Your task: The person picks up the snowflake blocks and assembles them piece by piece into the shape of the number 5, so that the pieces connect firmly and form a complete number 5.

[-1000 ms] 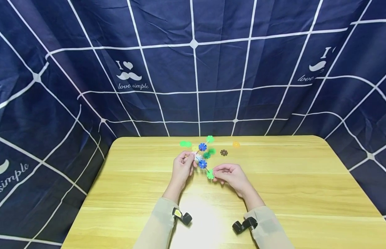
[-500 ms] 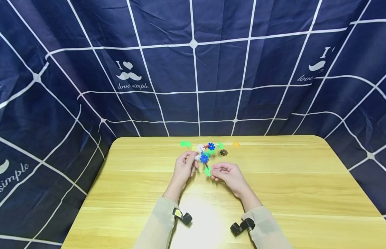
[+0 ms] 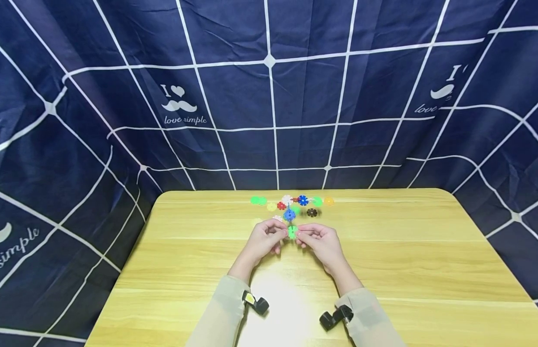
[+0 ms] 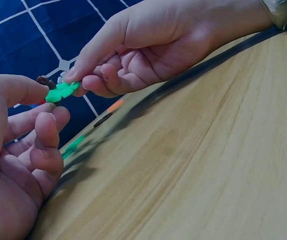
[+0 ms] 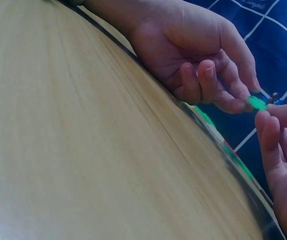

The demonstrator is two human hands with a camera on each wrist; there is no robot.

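Note:
Both hands meet at a bright green notched plastic disc [image 3: 292, 232], a snowflake-type building piece. My left hand [image 3: 262, 240] pinches its left edge between thumb and forefinger; my right hand [image 3: 322, 245] pinches the right edge. Beyond it a joined chain extends away, with a blue disc [image 3: 289, 215], a white disc [image 3: 287, 199], a second blue disc [image 3: 303, 200] and a pale green disc [image 3: 318, 201]. In the left wrist view the green disc [image 4: 62, 91] sits between both sets of fingertips, a brown piece [image 4: 44, 81] behind it. The fingers partly cover the joints.
Loose discs lie near the table's far edge: green discs [image 3: 258, 200] at left, a yellow disc [image 3: 272, 206], a dark brown disc [image 3: 311, 212] and an orange disc [image 3: 329, 201]. A navy curtain with white lines [image 3: 234, 96] hangs behind the wooden table [image 3: 186, 270].
My left hand has shifted from the white part of the chain to the green disc's left edge. The chain has swung rightward and away. My right hand still pinches the green disc, slightly farther forward.

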